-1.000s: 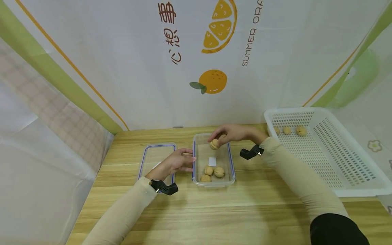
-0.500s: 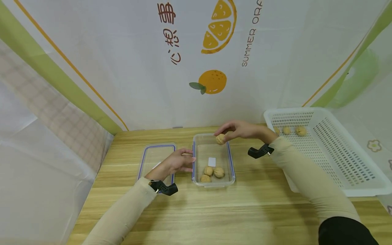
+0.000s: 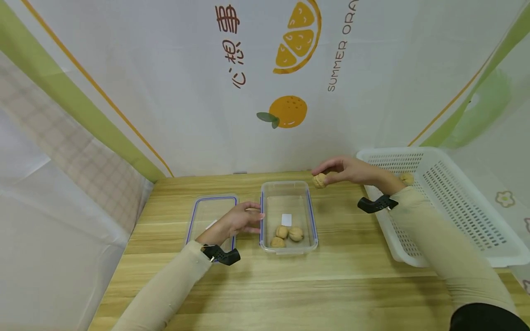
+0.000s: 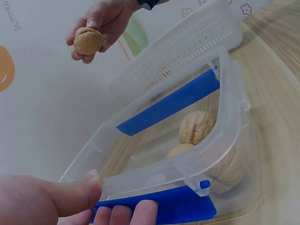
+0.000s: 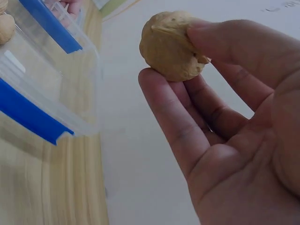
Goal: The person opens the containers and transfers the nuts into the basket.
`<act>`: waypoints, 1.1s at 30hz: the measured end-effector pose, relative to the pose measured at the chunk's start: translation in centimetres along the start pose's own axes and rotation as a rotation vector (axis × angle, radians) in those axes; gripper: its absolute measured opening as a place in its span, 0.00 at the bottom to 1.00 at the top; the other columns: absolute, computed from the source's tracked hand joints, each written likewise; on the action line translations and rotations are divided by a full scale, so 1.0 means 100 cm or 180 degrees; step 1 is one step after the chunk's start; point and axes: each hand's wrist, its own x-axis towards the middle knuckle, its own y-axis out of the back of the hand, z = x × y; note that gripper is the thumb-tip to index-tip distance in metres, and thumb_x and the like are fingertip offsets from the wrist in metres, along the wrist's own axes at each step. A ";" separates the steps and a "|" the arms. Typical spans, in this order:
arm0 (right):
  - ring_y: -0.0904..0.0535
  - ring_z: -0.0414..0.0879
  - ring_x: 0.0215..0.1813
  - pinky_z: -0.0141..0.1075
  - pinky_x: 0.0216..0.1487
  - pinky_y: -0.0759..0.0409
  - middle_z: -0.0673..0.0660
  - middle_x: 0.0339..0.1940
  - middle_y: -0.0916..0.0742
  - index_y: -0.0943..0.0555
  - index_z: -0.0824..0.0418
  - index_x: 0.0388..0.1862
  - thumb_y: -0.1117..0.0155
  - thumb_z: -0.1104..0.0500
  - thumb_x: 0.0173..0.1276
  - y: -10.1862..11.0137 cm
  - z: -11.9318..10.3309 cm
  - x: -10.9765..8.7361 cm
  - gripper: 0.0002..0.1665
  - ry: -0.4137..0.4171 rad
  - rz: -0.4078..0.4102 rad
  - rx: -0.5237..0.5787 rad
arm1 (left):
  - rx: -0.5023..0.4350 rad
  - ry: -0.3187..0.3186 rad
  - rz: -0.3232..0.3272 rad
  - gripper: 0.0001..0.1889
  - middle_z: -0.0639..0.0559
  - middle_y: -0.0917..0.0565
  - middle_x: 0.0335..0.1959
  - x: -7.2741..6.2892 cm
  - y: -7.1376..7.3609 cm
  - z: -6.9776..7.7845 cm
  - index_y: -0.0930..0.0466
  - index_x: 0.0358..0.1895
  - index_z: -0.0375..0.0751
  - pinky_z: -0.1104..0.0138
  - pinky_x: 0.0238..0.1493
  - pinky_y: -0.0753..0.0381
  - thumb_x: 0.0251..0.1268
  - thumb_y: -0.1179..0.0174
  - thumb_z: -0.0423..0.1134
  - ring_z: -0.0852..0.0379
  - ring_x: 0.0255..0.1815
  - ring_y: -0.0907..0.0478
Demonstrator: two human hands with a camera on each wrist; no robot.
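Note:
My right hand pinches a walnut between thumb and fingertips. It holds the nut in the air, just right of a clear plastic food box and near its far corner. My left hand holds the box's left side. In the left wrist view its thumb lies at the rim and its fingers bend against a blue clip strip. Inside the box, three walnuts lie grouped at the near end, close to a small white label.
A white perforated basket stands on the right, with one walnut showing at its far side and the right forearm crossing over it. Left of the box lies a clear lid with a blue seal, partly under the left hand. A printed curtain hangs behind the wooden table.
My right hand has carried the walnut from over the box to the right, past its edge. The right forearm now hides two of the basket's walnuts. The left hand has stayed put.

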 end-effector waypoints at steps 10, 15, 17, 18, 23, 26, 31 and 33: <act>0.20 0.42 0.57 0.29 0.56 0.18 0.58 0.60 0.16 0.20 0.67 0.63 0.37 0.66 0.75 0.018 0.012 -0.034 0.19 0.0096 0.0272 0.0024 | -0.0037 -0.0020 -0.0046 0.24 0.34 0.23 0.56 -0.001 0.001 -0.001 0.37 0.70 0.28 0.54 0.50 0.10 0.75 0.43 0.27 0.41 0.55 0.20; 0.20 0.38 0.57 0.28 0.55 0.17 0.47 0.58 0.15 0.22 0.72 0.63 0.39 0.68 0.75 0.026 0.016 -0.051 0.19 0.0171 0.0372 0.0071 | -0.0065 -0.0035 -0.0064 0.24 0.32 0.23 0.57 -0.001 0.001 -0.001 0.38 0.70 0.27 0.54 0.51 0.11 0.75 0.44 0.27 0.38 0.58 0.21; 0.21 0.36 0.58 0.26 0.54 0.18 0.44 0.59 0.15 0.22 0.72 0.63 0.40 0.70 0.75 0.029 0.017 -0.059 0.19 0.0212 0.0419 0.0088 | -0.0063 -0.0031 -0.0056 0.24 0.33 0.23 0.57 -0.001 0.000 -0.001 0.37 0.70 0.27 0.54 0.51 0.11 0.75 0.44 0.27 0.39 0.57 0.21; 0.21 0.36 0.58 0.26 0.54 0.18 0.44 0.59 0.15 0.23 0.72 0.64 0.41 0.70 0.75 0.031 0.018 -0.063 0.19 0.0232 0.0431 0.0104 | -0.0062 -0.0029 -0.0054 0.24 0.33 0.23 0.56 -0.001 0.000 -0.001 0.37 0.70 0.27 0.54 0.51 0.11 0.75 0.44 0.27 0.40 0.56 0.20; 0.22 0.34 0.60 0.27 0.54 0.17 0.41 0.61 0.17 0.20 0.64 0.65 0.44 0.72 0.76 0.037 0.022 -0.082 0.21 0.0268 0.0489 0.0176 | -0.0052 -0.0010 -0.0032 0.24 0.36 0.23 0.54 0.000 -0.001 -0.002 0.37 0.69 0.28 0.54 0.51 0.11 0.75 0.44 0.27 0.45 0.51 0.20; 0.22 0.34 0.59 0.28 0.53 0.16 0.41 0.61 0.17 0.20 0.62 0.65 0.45 0.72 0.77 0.040 0.026 -0.092 0.21 0.0245 0.0547 0.0203 | -0.0051 -0.0011 -0.0014 0.24 0.38 0.23 0.53 0.000 -0.001 -0.001 0.37 0.69 0.28 0.54 0.51 0.11 0.75 0.44 0.27 0.46 0.51 0.20; 0.18 0.37 0.54 0.29 0.53 0.15 0.44 0.57 0.15 0.24 0.70 0.66 0.46 0.74 0.76 0.043 0.035 -0.105 0.21 0.0171 0.0630 0.0293 | -0.0045 -0.0021 0.0002 0.24 0.38 0.22 0.52 -0.001 -0.001 -0.001 0.36 0.69 0.28 0.53 0.51 0.11 0.75 0.43 0.27 0.45 0.52 0.20; 0.18 0.38 0.53 0.29 0.54 0.16 0.45 0.55 0.14 0.25 0.72 0.66 0.46 0.74 0.76 0.044 0.041 -0.109 0.21 0.0125 0.0664 0.0289 | -0.0050 -0.0026 -0.0010 0.24 0.38 0.22 0.52 -0.001 0.000 -0.001 0.36 0.69 0.28 0.53 0.51 0.11 0.75 0.43 0.27 0.44 0.53 0.20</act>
